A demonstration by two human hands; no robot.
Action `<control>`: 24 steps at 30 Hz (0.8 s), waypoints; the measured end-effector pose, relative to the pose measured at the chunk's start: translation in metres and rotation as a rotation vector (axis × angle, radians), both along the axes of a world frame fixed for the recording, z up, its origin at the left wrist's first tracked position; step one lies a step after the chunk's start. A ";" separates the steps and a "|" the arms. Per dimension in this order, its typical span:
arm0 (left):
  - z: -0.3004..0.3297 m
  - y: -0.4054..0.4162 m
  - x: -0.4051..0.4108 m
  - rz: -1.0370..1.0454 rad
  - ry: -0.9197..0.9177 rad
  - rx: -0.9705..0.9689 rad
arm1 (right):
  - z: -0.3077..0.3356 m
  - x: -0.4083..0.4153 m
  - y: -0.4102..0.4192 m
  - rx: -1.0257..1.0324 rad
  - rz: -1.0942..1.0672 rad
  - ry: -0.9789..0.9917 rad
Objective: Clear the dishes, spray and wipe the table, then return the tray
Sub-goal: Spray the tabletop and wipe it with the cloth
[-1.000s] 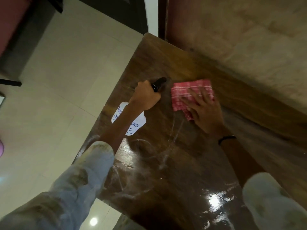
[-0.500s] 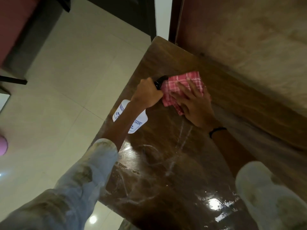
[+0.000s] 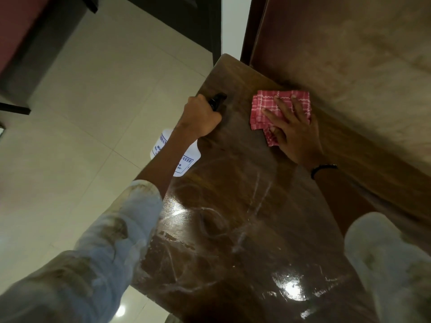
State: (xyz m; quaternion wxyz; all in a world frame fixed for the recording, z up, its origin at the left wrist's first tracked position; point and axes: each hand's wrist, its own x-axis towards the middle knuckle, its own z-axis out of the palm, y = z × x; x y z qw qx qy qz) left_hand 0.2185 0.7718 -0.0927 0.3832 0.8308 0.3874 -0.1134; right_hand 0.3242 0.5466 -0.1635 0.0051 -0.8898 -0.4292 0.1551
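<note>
I note my right hand [image 3: 294,134] spread flat on the red checked cloth [image 3: 275,106] at the dark wooden counter's [image 3: 233,229] far edge, left hand [image 3: 201,118] gripping the white spray bottle [image 3: 177,157] just beside.

The scene was dim and warm-toned, lit from overhead. Lamp glare showed as a bright patch on the wet table [image 3: 233,229] at its near end, with a second reflection on the floor tiles [image 3: 81,113] just left of that end. The table's far end stayed darker. Wide-angle distortion bent the table's edges. The sleeves [image 3: 105,252] nearest the camera were soft and blurred.
</note>
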 end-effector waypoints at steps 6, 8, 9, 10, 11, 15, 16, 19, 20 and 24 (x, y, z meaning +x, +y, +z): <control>0.001 0.012 -0.011 0.032 0.019 -0.041 | -0.001 0.012 0.064 0.015 -0.037 0.007; -0.001 0.016 -0.019 0.029 0.039 -0.066 | -0.003 0.010 0.097 0.052 -0.076 0.011; -0.003 0.018 -0.023 0.035 0.043 -0.073 | -0.004 0.009 0.114 0.077 -0.115 0.024; -0.004 0.018 -0.027 0.039 0.046 -0.073 | -0.004 0.007 0.130 0.108 -0.159 0.043; -0.005 0.019 -0.031 0.040 0.047 -0.069 | -0.004 0.004 0.146 0.136 -0.200 0.061; -0.009 0.020 -0.044 0.057 0.053 -0.046 | -0.007 -0.012 0.168 0.113 -0.143 0.047; -0.009 0.020 -0.046 0.061 0.045 -0.052 | -0.007 -0.019 0.162 0.111 -0.065 0.031; -0.006 0.017 -0.049 0.064 0.013 -0.077 | -0.006 -0.035 0.122 0.117 0.189 0.005; -0.003 0.016 -0.051 0.067 0.007 -0.077 | -0.005 -0.034 0.105 0.107 0.217 0.008; -0.003 0.014 -0.061 0.073 0.019 -0.062 | -0.002 -0.015 0.071 0.040 0.025 0.006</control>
